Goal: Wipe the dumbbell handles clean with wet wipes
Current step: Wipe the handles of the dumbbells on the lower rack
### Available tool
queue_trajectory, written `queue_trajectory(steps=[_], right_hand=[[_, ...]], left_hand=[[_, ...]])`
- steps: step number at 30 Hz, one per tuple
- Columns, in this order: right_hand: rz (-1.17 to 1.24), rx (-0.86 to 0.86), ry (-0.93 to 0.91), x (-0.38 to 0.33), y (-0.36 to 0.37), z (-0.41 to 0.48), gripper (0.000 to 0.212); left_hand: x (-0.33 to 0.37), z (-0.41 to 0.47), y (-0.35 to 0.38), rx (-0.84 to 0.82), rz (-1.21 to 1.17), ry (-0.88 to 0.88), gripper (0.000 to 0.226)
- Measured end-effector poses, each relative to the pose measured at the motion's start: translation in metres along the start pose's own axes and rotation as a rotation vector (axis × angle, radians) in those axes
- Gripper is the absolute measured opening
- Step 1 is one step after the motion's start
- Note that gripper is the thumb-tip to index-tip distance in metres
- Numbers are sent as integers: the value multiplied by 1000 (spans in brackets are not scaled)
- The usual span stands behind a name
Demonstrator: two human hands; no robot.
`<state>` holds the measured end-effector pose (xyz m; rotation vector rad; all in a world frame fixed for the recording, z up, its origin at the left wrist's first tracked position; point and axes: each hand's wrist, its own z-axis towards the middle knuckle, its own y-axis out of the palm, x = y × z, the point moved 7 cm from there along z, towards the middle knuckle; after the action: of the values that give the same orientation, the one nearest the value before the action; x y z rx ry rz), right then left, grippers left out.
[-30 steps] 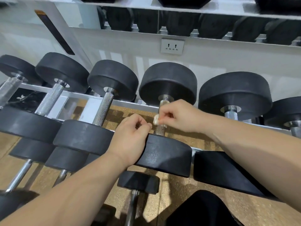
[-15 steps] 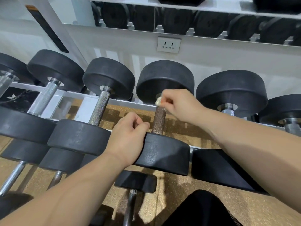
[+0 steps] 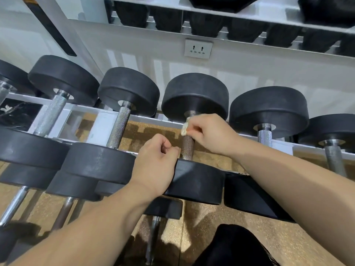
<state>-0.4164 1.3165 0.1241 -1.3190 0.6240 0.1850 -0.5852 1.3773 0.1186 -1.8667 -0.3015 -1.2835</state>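
A black dumbbell lies on the rack in the middle of the view, its knurled handle [image 3: 187, 148] brownish and darker than its neighbours. My right hand [image 3: 209, 134] pinches a small, soiled wet wipe [image 3: 184, 128] against the far end of that handle, close to the far weight head [image 3: 195, 95]. My left hand [image 3: 156, 166] rests in a loose fist on the near weight head [image 3: 196, 181], beside the handle's near end, with nothing seen in it.
More black dumbbells with silver handles [image 3: 119, 127] fill the white rack [image 3: 101, 125] left and right. A lower tier holds smaller dumbbells [image 3: 163, 208]. A wall socket [image 3: 198, 48] and an upper shelf of weights sit behind. Speckled floor lies below.
My right hand slid the wipe from the handle's middle up to its far end, then came slightly back. My left hand stayed on the near weight head.
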Motion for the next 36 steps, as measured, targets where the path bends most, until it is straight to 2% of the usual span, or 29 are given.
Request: queue_trajectory(steps=[3,4,6,8,10,11,13,16,17,18,21,22,24,26,27,29,32,34,36], right_hand=[[55,-375,-19,-16,21,-27,19],[48,-421,-23,-17,23,-31,20],[26,-323,-40,-17,14,-24,21],[-96,-103,-74,-13,-1,-6,18],[-222,71,2,-3,-15,9,13],[-236,101,49,2,-20,11,13],[-166,25,63,-1,-13,7,14],[-138,-250,-16,-20,12,-9,18],[-172,-241,-31,-22,11,-7,16],[-202,-160,-22,-18,5,-1,13],[-179,73,132,2,-15,9,9],[-131,70,150,3,-13,7,8],[-82,-73,109,-8,1,-2,7],[-99,-230,54,-20,12,-14,6],[-130,-237,36,-22,10,-14,7],[-214,-99,56,-19,0,-2,7],[-296,70,214,-10,-6,11,2],[-269,107,250,-9,-3,9,14],[-232,42,239,-15,0,-2,19]], left_hand=[[2,1,-2,15,10,13,22],[2,1,-2,20,1,20,21],[1,1,-2,23,-16,36,20],[0,2,-2,20,-29,40,21],[-2,1,-2,13,-58,36,21],[-2,0,-2,12,-80,37,20],[-3,-1,-3,27,-130,43,17],[-4,-3,-6,61,-173,29,16],[-5,-2,-6,64,-178,19,18],[-6,-2,-6,64,-176,14,19],[-7,-2,-6,65,-161,28,19],[-7,-2,-6,65,-161,35,19],[-9,-2,-6,61,-146,47,17],[-9,-1,-5,63,-128,60,16],[-8,0,-6,66,-119,70,16],[-8,1,-4,69,-114,89,16],[-10,1,-7,108,-159,142,18],[-12,-1,-12,156,-241,166,16],[-16,-3,-16,193,-321,160,15]])
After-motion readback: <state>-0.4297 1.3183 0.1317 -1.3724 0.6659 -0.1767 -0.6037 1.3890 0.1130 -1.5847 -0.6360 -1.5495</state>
